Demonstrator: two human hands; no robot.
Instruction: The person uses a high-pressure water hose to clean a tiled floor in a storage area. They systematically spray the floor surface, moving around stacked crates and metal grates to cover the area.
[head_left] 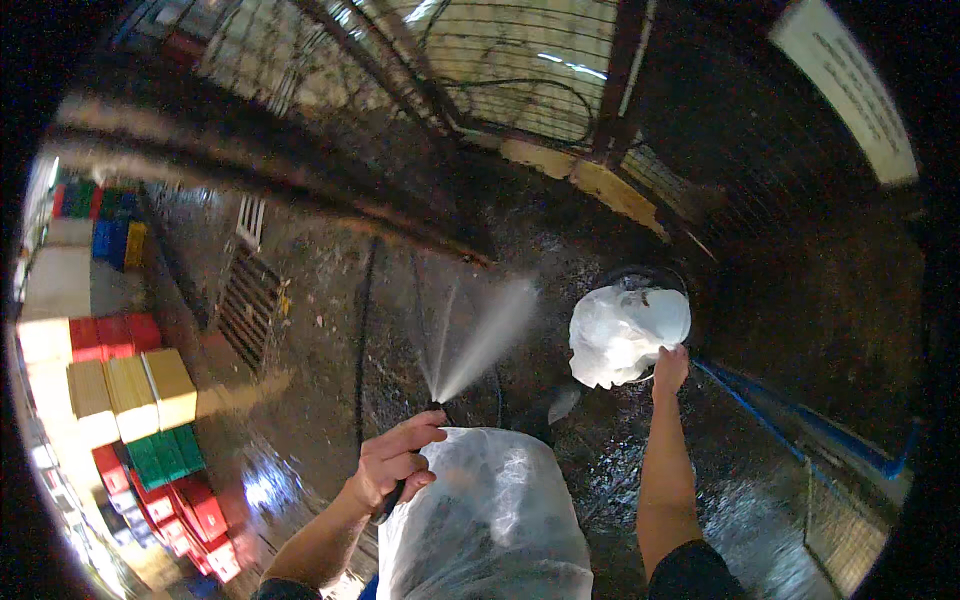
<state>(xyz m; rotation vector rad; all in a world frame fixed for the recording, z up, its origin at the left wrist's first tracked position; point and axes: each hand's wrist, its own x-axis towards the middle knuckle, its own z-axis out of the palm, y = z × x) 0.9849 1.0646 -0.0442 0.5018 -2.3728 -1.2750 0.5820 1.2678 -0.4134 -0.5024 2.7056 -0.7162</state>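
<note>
My left hand (398,462) is wrapped around a dark hose nozzle (436,407), held just left of the white see-through apron (490,510) on my front. From its tip a fan of water (497,322) shoots forward and to the right over the wet floor. My right hand (671,368), arm stretched out, grips the near right edge of a crumpled white plastic bag (622,335). The bag sits at the mouth of a round dark container, whose rim (655,272) shows behind it; what lies underneath is hidden.
Wire mesh panels (520,70) and a dark beam (270,180) stand ahead. A floor drain grate (250,305) lies left. Stacked coloured crates (165,455) line the far left. A dark hose (366,340) crosses the floor. Blue bars (800,415) edge a mesh frame at right.
</note>
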